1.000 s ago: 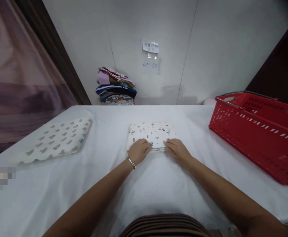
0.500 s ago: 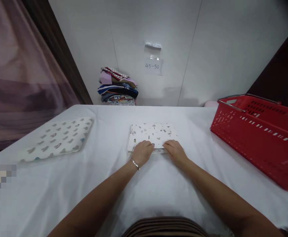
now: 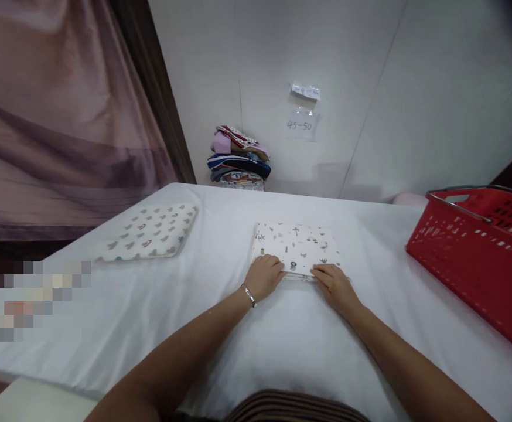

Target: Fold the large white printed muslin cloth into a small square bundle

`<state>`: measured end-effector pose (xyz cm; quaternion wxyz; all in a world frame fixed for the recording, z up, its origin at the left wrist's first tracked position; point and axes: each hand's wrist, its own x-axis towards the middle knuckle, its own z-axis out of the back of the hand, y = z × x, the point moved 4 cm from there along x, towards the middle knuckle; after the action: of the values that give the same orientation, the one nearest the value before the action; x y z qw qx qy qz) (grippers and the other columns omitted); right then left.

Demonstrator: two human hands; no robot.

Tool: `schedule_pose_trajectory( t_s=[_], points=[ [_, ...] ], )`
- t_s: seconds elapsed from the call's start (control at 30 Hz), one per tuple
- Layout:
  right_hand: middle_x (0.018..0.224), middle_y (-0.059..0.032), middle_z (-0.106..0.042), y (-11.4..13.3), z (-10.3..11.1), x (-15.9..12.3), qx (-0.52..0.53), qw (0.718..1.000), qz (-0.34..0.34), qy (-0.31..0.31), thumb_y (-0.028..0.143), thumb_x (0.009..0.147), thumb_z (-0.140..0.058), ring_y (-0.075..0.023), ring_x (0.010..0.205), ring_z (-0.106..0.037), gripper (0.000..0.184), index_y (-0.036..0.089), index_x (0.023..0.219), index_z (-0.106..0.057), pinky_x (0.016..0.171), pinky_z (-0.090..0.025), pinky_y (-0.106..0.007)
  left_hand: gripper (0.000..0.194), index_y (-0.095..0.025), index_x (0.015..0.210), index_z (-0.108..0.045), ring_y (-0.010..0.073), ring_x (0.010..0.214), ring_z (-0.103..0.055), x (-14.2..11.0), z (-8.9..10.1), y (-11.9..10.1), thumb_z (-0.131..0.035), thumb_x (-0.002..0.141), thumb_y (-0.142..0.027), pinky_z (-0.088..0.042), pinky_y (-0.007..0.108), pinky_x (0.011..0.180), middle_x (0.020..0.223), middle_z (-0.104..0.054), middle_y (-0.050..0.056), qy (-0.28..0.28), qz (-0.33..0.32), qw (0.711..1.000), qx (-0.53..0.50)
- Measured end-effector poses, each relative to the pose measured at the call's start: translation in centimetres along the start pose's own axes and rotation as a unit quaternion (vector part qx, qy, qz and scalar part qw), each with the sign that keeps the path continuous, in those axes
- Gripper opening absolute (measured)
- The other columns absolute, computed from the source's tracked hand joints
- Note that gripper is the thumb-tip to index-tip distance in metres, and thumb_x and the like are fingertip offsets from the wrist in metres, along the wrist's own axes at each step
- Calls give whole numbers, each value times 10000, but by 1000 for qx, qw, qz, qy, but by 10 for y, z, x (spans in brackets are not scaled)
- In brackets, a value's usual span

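Observation:
A folded white cloth (image 3: pixel 297 243) with small printed figures lies flat in the middle of the table. My left hand (image 3: pixel 265 277) closes on its near edge at the left, with the fingers bent over the top. Toward the right end of that edge, my right hand (image 3: pixel 334 286) pinches the cloth with fingertips and thumb. Between the hands, the edge shows several layers. The thumbs are mostly hidden.
Another folded white cloth (image 3: pixel 157 230) with grey shapes lies to the left. A red plastic basket (image 3: pixel 471 258) stands on the right of the white-covered table (image 3: pixel 159 316). Beyond the far edge is a stack of folded fabrics (image 3: pixel 238 158) by the wall.
The view has swung left, so everything sits further right in the picture. My hands are slightly further apart along the cloth's near edge. The cloth remains flat.

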<state>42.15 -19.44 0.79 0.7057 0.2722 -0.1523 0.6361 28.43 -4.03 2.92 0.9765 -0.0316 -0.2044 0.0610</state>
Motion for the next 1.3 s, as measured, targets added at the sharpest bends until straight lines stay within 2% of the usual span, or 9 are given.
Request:
schedule_pose_trajectory(
  t_s=[0.17,0.37,0.53,0.7,0.8,1.0,1.17,1.23,1.3],
  points=[
    [1033,-91,-610,-5,-3,-3,16,1000,-22,0,204,884,-420,-226,936,-539,258,224,1046,-620,787,-452,-406,190,-201,906,-587,191,906,-495,-25,17,34,-434,876,-308,-387,355,764,935,-584,54,-13,48,999,0],
    [1035,-77,-617,-5,-2,-4,29,998,-49,-10,226,881,-423,-227,959,-544,258,241,1031,-633,810,-458,-419,246,-219,1081,-545,174,1020,-475,-46,14,54,-417,872,-230,-428,331,852,1096,-540,61,-48,74,993,-78],
    [1024,-69,-621,-8,-4,-5,56,996,-67,-18,244,877,-442,-224,958,-545,235,239,995,-644,817,-460,-417,223,-216,1016,-563,163,987,-499,-44,13,54,-385,885,-243,-468,288,761,1098,-533,53,-28,97,994,-39],
    [1013,-74,-624,-10,-5,-5,65,995,-71,-33,258,877,-450,-220,962,-545,220,222,969,-646,847,-445,-419,215,-196,954,-572,176,935,-509,-42,15,47,-382,866,-148,-460,293,715,1037,-561,63,-32,73,996,31],
    [1010,-71,-625,-9,-5,-4,66,994,-77,-29,258,879,-441,-221,958,-547,225,228,973,-643,846,-446,-425,212,-192,935,-578,181,895,-522,-45,11,44,-395,852,-125,-459,286,659,1017,-572,63,-8,65,996,53],
    [1061,-82,-615,-4,4,-3,31,997,-73,5,252,883,-431,-225,987,-540,252,222,1052,-615,885,-414,-444,183,-202,996,-561,177,911,-528,-50,14,43,-457,859,-262,-471,288,700,1025,-564,59,-5,69,998,1],
    [1152,-91,-585,-23,23,-25,-31,997,-69,25,236,878,-415,-239,1084,-500,314,213,1156,-560,934,-370,-465,233,-211,1067,-534,188,935,-526,-52,13,47,-448,852,-236,-473,299,696,1075,-551,65,-6,61,998,-1],
    [1184,-83,-572,-35,29,-39,-23,995,-96,16,253,874,-416,-232,1103,-494,314,224,1143,-575,936,-380,-445,233,-220,1055,-544,179,930,-530,-52,11,49,-405,869,-237,-471,288,690,1068,-553,59,-8,63,998,-5],
    [1199,-73,-565,-47,33,-51,24,988,-151,-6,291,865,-430,-220,1101,-499,305,230,1110,-601,939,-391,-414,239,-232,1041,-555,172,929,-533,-51,10,50,-384,877,-258,-469,281,695,1066,-554,52,-10,68,998,-14]
  ],
)
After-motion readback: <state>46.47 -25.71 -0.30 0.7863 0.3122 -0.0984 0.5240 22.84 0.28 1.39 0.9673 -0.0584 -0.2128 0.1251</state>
